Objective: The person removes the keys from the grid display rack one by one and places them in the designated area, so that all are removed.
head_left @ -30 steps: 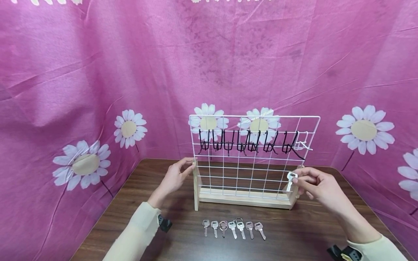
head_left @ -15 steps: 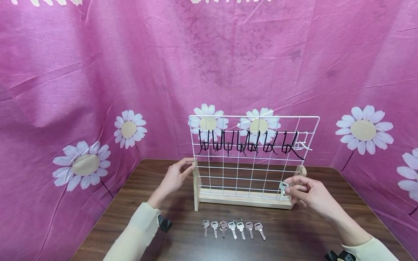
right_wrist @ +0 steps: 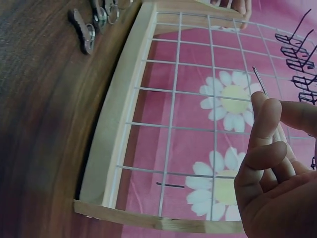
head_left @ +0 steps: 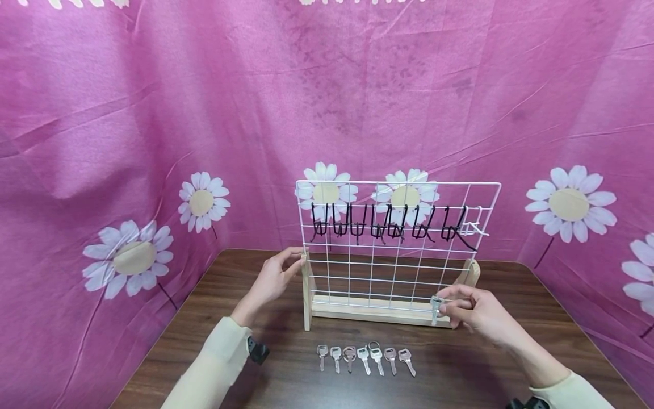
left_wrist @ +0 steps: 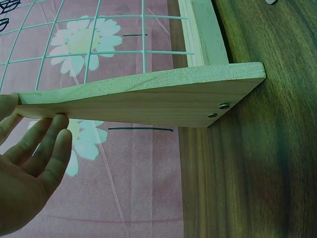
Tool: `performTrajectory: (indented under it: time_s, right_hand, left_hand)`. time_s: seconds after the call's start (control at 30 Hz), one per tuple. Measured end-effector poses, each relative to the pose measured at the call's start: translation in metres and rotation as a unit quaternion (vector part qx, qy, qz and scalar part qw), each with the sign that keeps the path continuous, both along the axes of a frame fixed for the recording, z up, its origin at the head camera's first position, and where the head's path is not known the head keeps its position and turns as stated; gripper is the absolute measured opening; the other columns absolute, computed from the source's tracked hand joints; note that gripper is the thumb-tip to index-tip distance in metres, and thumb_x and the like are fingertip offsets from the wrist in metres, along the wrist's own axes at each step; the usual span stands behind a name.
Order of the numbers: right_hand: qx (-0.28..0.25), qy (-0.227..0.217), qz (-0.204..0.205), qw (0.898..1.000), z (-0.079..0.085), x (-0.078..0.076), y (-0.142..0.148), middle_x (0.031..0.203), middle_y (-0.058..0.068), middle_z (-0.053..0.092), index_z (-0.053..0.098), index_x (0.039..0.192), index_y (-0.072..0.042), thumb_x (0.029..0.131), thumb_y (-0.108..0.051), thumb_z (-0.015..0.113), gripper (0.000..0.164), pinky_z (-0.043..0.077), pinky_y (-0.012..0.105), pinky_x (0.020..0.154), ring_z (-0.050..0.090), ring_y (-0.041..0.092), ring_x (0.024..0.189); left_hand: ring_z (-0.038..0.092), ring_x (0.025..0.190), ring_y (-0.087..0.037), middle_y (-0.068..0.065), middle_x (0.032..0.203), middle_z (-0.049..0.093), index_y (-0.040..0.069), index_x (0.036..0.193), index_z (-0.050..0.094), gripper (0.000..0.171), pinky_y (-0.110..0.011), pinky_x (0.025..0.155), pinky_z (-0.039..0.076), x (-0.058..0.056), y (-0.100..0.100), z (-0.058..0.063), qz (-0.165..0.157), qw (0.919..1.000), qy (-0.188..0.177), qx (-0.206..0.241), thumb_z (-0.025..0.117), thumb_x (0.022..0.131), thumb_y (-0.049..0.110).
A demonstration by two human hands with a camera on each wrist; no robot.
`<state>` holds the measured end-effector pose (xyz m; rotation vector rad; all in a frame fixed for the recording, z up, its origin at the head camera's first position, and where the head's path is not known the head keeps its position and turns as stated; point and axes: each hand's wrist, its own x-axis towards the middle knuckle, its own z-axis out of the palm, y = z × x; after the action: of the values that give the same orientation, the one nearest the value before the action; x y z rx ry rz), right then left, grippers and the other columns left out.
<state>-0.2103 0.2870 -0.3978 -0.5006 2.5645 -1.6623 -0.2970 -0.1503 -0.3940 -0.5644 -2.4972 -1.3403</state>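
My right hand pinches a silver key between thumb and fingertips, in front of the rack's lower right corner. The right wrist view catches this key nearly edge-on. My left hand grips the top of the rack's left wooden upright, thumb on one side and fingertips on the other. The rack's white wire grid stands upright in a pale wooden base. Black wire hooks hang in a row on the upper grid, with a white hook at the right end.
Several keys lie in a row on the dark wooden table in front of the rack, some with rings. A pink curtain with daisies hangs behind and around the table.
My right hand has moved down and to the left with the key, from beside the right upright to the base's right end. My left hand stays at the left upright.
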Motion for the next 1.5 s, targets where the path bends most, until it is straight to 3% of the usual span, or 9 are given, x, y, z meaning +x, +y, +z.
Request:
performTrajectory:
  time_s: [0.27, 0.5, 0.67, 0.8, 1.13, 1.37, 1.5]
  right_hand:
    - [-0.003, -0.036, 0.037, 0.999, -0.016, -0.004, 0.0, 0.076, -0.006, 0.073, 0.053, 0.121, 0.012, 0.094, -0.008, 0.066, 0.036, 0.044, 0.024, 0.041, 0.063, 0.007, 0.06]
    - [-0.024, -0.072, 0.06, 0.995, -0.033, -0.006, 0.0, 0.084, 0.005, 0.076, 0.052, 0.121, 0.014, 0.093, -0.005, 0.064, 0.036, 0.041, 0.015, 0.042, 0.063, 0.006, 0.059]
    - [-0.004, -0.08, 0.055, 0.995, -0.042, -0.007, -0.004, 0.072, 0.003, 0.072, 0.057, 0.118, 0.009, 0.091, -0.008, 0.068, 0.034, 0.041, 0.02, 0.04, 0.061, 0.007, 0.055]
    - [0.02, -0.065, 0.058, 0.996, -0.05, -0.007, -0.006, 0.075, 0.011, 0.075, 0.06, 0.114, 0.007, 0.09, -0.008, 0.068, 0.029, 0.043, 0.026, 0.038, 0.064, 0.009, 0.056]
    - [0.034, -0.087, 0.06, 0.994, -0.066, -0.01, -0.01, 0.081, 0.011, 0.076, 0.062, 0.111, 0.004, 0.089, -0.009, 0.068, 0.026, 0.04, 0.021, 0.04, 0.063, 0.008, 0.058]
    - [0.035, -0.103, 0.07, 0.992, -0.073, -0.009, -0.014, 0.082, 0.012, 0.076, 0.064, 0.108, 0.002, 0.087, -0.008, 0.067, 0.023, 0.038, 0.02, 0.04, 0.061, 0.008, 0.056]
    - [0.042, -0.116, 0.076, 0.989, -0.078, -0.008, -0.016, 0.081, 0.011, 0.075, 0.065, 0.106, 0.0, 0.086, -0.007, 0.065, 0.021, 0.037, 0.019, 0.04, 0.061, 0.008, 0.056]
  left_hand:
    - [0.072, 0.084, -0.019, -0.011, 0.119, 0.073, 0.016, 0.126, 0.066, 0.028, -0.026, 0.068, 0.059, 0.0, 0.0, 0.0, 0.002, 1.0, 0.0, -0.002, 0.062, 0.1, 0.022]
    - [0.073, 0.085, -0.02, -0.012, 0.12, 0.073, 0.015, 0.128, 0.065, 0.028, -0.023, 0.068, 0.059, 0.001, 0.001, 0.0, -0.003, 0.9999, -0.009, 0.008, 0.062, 0.1, 0.021]
    - [0.073, 0.084, -0.019, -0.012, 0.119, 0.073, 0.014, 0.127, 0.065, 0.028, -0.023, 0.068, 0.059, 0.001, 0.001, 0.0, -0.003, 0.9999, -0.01, 0.008, 0.062, 0.1, 0.021]
    - [0.072, 0.082, -0.018, -0.013, 0.119, 0.073, 0.013, 0.128, 0.065, 0.029, -0.023, 0.068, 0.059, 0.001, 0.0, 0.0, -0.004, 0.9998, -0.015, 0.011, 0.061, 0.1, 0.021]
    - [0.069, 0.079, -0.014, -0.012, 0.117, 0.073, 0.015, 0.126, 0.066, 0.027, -0.033, 0.07, 0.061, 0.0, 0.001, 0.0, 0.003, 1.0, -0.006, 0.006, 0.063, 0.099, 0.02]
    - [0.069, 0.081, -0.016, -0.011, 0.117, 0.074, 0.014, 0.126, 0.066, 0.028, -0.025, 0.069, 0.059, 0.0, 0.0, 0.001, 0.001, 0.9999, -0.01, 0.006, 0.062, 0.1, 0.021]
    - [0.07, 0.083, -0.02, -0.012, 0.117, 0.074, 0.014, 0.126, 0.065, 0.028, -0.029, 0.07, 0.06, -0.001, 0.0, 0.0, -0.001, 1.0, -0.006, 0.004, 0.062, 0.1, 0.021]
